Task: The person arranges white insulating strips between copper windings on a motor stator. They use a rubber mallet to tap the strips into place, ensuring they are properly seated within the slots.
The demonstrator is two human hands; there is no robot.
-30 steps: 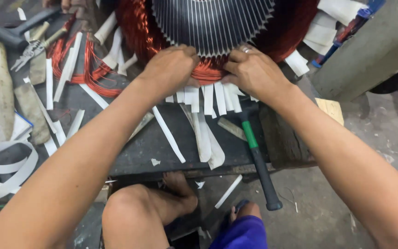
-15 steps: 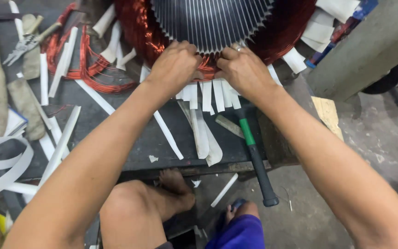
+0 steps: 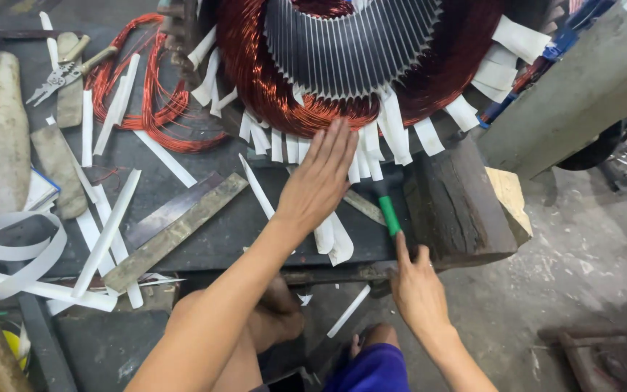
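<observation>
A large motor stator lies on the dark workbench [image 3: 205,181], with a ribbed dark core [image 3: 350,51] ringed by copper winding [image 3: 270,87]. White insulation paper strips [image 3: 400,141] stick out below the coils. My left hand [image 3: 321,181] lies flat, fingers straight, on the strips at the winding's lower edge. A hammer with a green-and-black handle [image 3: 388,214] lies on the bench edge under the stator. My right hand [image 3: 419,287] is closed around the handle's lower end, index finger stretched along it.
A wooden block [image 3: 459,203] props the stator at the right. Loose copper wire [image 3: 146,94], pliers [image 3: 56,76], wooden sticks [image 3: 1,131], a flat metal bar [image 3: 175,232] and paper strips [image 3: 107,225] litter the bench. A concrete pillar [image 3: 582,80] stands at the right.
Both hands were pressing at the winding's lower edge. My right hand has dropped down to the hammer handle, and my left hand has flattened out over the paper strips.
</observation>
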